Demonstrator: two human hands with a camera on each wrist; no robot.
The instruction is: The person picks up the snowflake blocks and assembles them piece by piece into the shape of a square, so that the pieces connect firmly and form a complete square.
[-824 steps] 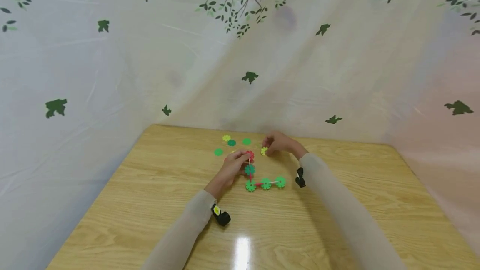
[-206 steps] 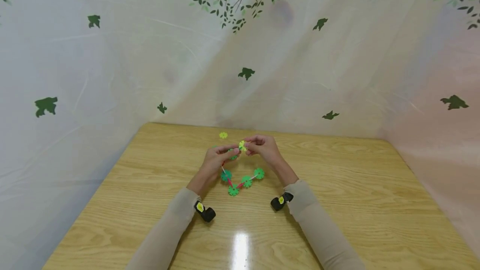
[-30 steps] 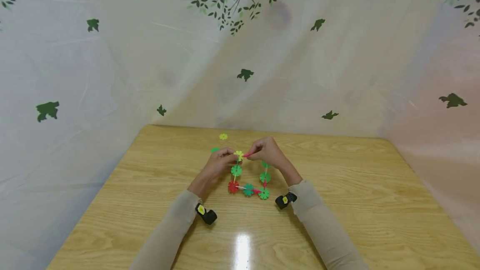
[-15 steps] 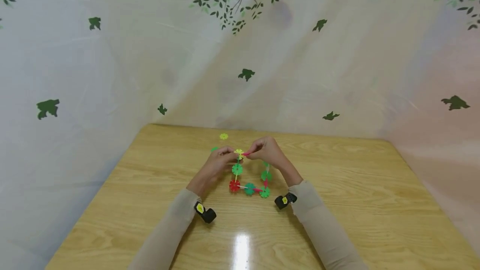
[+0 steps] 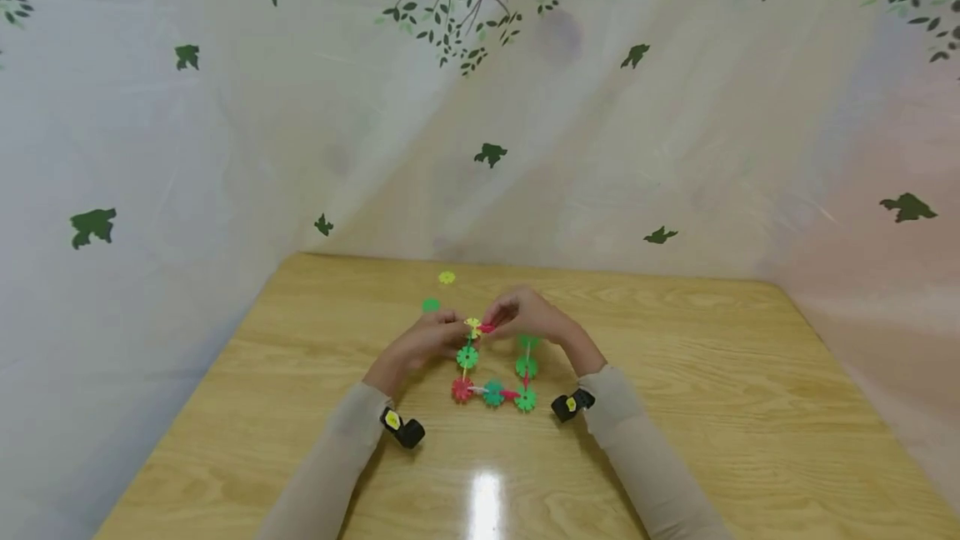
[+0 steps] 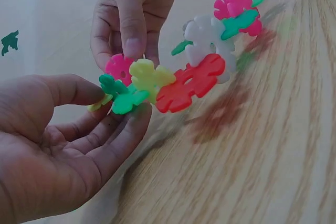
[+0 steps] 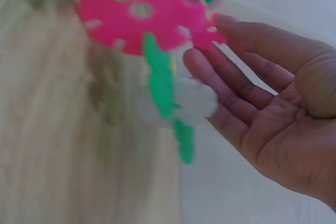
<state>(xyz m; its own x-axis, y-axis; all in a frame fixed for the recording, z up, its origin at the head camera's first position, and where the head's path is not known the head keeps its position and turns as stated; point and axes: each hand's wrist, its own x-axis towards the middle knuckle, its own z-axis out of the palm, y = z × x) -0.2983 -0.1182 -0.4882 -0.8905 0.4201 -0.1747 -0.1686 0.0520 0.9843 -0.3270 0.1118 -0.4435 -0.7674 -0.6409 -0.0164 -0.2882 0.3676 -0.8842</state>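
Note:
A chain of interlocking flower-shaped plastic discs bends in a U between my hands. My left hand (image 5: 427,342) pinches the yellow disc (image 5: 472,327) at the chain's left end between thumb and fingers. Pressed edge-on against that disc is a pink disc (image 6: 116,69), held in the fingertips of my right hand (image 5: 531,317). From the yellow disc the chain runs through a green disc (image 5: 467,357) to a red disc (image 5: 462,390), then a teal disc (image 5: 492,393) and a corner green disc (image 5: 526,398). Its other end, a green disc (image 5: 528,342), sits just below my right hand.
A loose yellow disc (image 5: 447,277) lies near the back edge of the wooden table (image 5: 360,457). In front of it, close behind my left hand, lies a loose green disc (image 5: 431,305). A patterned cloth (image 5: 405,165) hangs behind the table.
Since the earliest frame the chain has gained discs and turned, and fewer loose discs lie at the back. Over the last second both hands keep their hold, the right fingers shifting slightly on the pink disc.

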